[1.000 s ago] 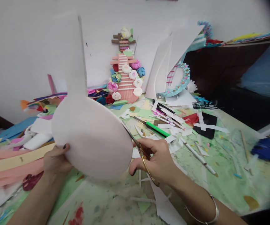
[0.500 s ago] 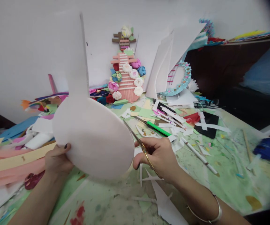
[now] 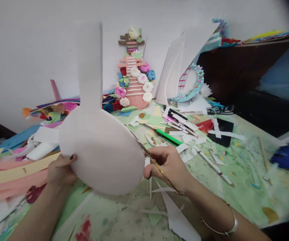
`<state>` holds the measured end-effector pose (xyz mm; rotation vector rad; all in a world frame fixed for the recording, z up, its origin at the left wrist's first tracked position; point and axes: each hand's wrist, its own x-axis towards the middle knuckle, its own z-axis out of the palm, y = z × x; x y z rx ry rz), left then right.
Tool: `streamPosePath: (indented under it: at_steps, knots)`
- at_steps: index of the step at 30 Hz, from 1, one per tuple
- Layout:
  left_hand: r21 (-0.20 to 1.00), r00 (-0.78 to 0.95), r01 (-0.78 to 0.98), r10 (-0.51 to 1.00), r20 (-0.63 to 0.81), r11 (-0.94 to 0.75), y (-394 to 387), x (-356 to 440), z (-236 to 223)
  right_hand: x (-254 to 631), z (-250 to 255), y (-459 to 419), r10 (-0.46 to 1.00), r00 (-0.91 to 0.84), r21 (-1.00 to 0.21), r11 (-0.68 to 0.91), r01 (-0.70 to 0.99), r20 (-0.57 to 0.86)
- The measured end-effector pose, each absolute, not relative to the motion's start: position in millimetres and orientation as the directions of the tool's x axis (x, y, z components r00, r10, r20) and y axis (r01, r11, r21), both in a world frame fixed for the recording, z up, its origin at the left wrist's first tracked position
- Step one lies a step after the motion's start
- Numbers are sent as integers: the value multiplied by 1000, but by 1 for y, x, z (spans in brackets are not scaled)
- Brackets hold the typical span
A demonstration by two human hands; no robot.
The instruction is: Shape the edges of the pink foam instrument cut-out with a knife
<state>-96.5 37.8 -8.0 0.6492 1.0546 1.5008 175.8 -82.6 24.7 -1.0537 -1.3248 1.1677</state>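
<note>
A white foam-board or card cutout (image 3: 101, 150), with a rounded body and a long straight neck, is held upright above the table. My left hand (image 3: 62, 169) grips its lower left edge, thumb on the front face and fingers behind. My right hand (image 3: 168, 169) is closed round gold-handled scissors (image 3: 157, 164). The scissors' blades lie along the cutout's right edge, pointing up and left; whether they are parted I cannot tell. White offcuts (image 3: 179, 214) lie on the table beneath my right hand.
Against the wall stands a pink paper lute (image 3: 135, 90) with paper flowers. White boards (image 3: 171, 70) lean beside a blue flowered ring (image 3: 201, 80). A green-handled cutter (image 3: 169, 137), markers and a black tablet-like slab (image 3: 224, 134) lie behind my right hand. Coloured paper strips (image 3: 16, 169) lie left.
The cutout has tilted and its neck has shifted right and slightly down. The scissors still lie at its right edge, turned slightly. My left hand keeps its grip.
</note>
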Motion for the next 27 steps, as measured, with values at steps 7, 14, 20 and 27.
streamPosePath:
  at_steps: [7, 14, 20, 27]
  knots:
    - [876, -241, -482, 957, -160, 25, 35, -91, -1, 177, 26, -81, 994, -31, -995, 103, -3, 103]
    - [873, -237, -487, 958, -159, 25, 34, -90, -1, 179, 25, -81, 992, 13, -989, 128, 80, 129]
    - [879, -196, -473, 967, -165, 54, 35, -92, -4, 181, 21, -79, 990, 46, -990, 137, -16, 136]
    - [912, -153, -385, 966, -210, 138, 32, -91, -1, 182, 23, -81, 971, -177, -986, 167, 6, 163]
